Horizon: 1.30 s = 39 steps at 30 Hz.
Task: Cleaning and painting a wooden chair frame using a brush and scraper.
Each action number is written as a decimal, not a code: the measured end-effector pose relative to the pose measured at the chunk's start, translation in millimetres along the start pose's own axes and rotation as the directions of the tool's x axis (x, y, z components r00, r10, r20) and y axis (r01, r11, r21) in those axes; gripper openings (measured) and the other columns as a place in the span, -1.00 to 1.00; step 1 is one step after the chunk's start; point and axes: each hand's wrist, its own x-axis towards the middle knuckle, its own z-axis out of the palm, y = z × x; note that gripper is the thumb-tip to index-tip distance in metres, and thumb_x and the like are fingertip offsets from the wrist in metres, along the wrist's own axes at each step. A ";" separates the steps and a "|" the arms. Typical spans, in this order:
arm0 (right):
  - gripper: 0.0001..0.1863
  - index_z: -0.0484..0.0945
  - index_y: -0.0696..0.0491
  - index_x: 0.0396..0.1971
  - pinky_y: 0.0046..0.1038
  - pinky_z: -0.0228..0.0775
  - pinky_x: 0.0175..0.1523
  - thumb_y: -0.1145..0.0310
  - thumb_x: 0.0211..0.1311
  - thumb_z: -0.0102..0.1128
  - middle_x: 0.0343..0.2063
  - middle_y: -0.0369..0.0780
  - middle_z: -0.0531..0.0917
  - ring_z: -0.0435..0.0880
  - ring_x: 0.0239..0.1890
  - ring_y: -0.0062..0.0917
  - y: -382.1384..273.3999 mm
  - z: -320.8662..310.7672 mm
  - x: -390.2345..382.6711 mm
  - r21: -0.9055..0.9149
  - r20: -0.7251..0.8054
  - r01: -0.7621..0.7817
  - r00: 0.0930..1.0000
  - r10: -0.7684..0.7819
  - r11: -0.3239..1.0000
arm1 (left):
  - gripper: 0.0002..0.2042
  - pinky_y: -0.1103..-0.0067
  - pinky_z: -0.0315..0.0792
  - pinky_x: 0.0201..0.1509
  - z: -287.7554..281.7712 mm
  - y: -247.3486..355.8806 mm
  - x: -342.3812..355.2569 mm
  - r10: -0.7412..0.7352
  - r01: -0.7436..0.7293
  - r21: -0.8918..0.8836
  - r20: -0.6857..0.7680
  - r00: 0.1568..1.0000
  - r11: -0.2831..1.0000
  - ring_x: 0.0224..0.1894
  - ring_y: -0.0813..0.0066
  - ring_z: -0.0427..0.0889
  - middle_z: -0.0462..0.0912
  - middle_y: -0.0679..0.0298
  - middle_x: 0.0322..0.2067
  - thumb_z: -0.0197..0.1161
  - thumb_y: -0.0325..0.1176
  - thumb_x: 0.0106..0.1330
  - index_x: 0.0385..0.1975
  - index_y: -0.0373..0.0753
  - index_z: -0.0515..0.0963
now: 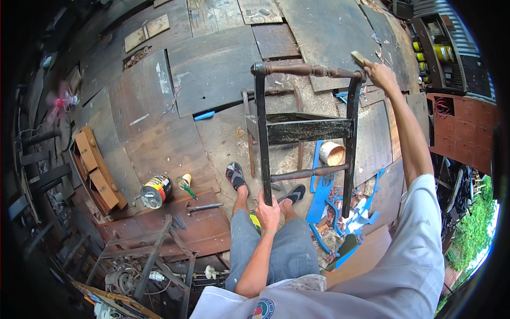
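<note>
Left hand point(268, 213) is gripping the frame point(309, 132) by one leg point(262, 141), its long axis running twelve to six, its body lying toward one o'clock; right hand point(380, 76), nearer the top rail point(313, 70), is grasping a pale tool point(358, 58).

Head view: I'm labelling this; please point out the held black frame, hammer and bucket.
Held black frame point(310, 131), head view: wide crosspiece.
Hammer point(206, 207), head view: handle.
Bucket point(323, 151), head view: outer wall.
</note>
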 end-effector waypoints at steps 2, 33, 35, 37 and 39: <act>-0.58 0.33 -0.30 0.21 -0.11 0.49 -0.20 0.08 0.36 -0.14 -0.37 0.04 0.64 0.64 -0.31 -0.04 -43.0 -42.6 -29.6 0.158 -0.105 -0.020 0.994 0.037 0.987 | -0.61 0.18 0.46 -0.18 -4.8 -12.8 1.7 -0.030 0.032 0.054 -0.036 0.999 0.998 -0.22 -0.14 0.60 0.63 -0.09 -0.31 0.17 -0.34 0.20 0.06 -0.18 0.41; -0.54 0.24 -0.61 0.22 -0.70 0.16 -0.71 0.20 0.39 -0.13 -0.75 -0.42 0.34 0.17 -0.77 -0.66 -118.4 -41.7 -56.9 -0.746 0.027 0.598 0.468 -0.883 0.294 | -0.46 0.19 0.47 -0.21 8.2 -1.6 0.8 0.183 -0.122 0.226 -0.270 0.946 0.967 -0.28 -0.14 0.61 0.64 -0.11 -0.33 0.25 -0.20 0.19 0.19 -0.06 0.29; -0.58 0.31 -0.61 0.18 -0.67 0.15 -0.75 0.19 0.39 -0.13 -0.78 -0.42 0.34 0.15 -0.79 -0.68 -116.6 -43.7 -62.6 -0.552 0.155 0.733 0.559 -0.815 0.398 | -0.46 0.19 0.47 -0.21 7.5 -6.0 1.5 0.171 -0.114 0.212 -0.272 0.947 0.971 -0.28 -0.14 0.61 0.63 -0.12 -0.34 0.25 -0.20 0.19 0.20 -0.04 0.29; -0.57 0.31 -0.61 0.18 -0.67 0.13 -0.76 0.19 0.39 -0.12 -0.79 -0.41 0.34 0.14 -0.80 -0.68 -105.8 -63.1 -88.6 -0.539 0.056 0.742 0.504 -0.862 0.398 | -0.47 0.18 0.47 -0.22 -7.2 -9.8 -3.1 0.139 -0.076 0.220 -0.288 0.947 0.972 -0.28 -0.16 0.60 0.63 -0.13 -0.35 0.26 -0.16 0.19 0.17 -0.06 0.33; -0.57 0.31 -0.61 0.18 -0.67 0.12 -0.78 0.18 0.38 -0.11 -0.80 -0.41 0.35 0.13 -0.81 -0.68 -82.9 -85.5 -86.1 -0.539 -0.042 0.723 0.489 -0.871 0.432 | -0.48 0.18 0.46 -0.23 -8.9 -1.0 -4.4 0.145 -0.086 0.211 -0.283 0.948 0.974 -0.28 -0.17 0.60 0.63 -0.13 -0.35 0.27 -0.14 0.19 0.15 -0.08 0.36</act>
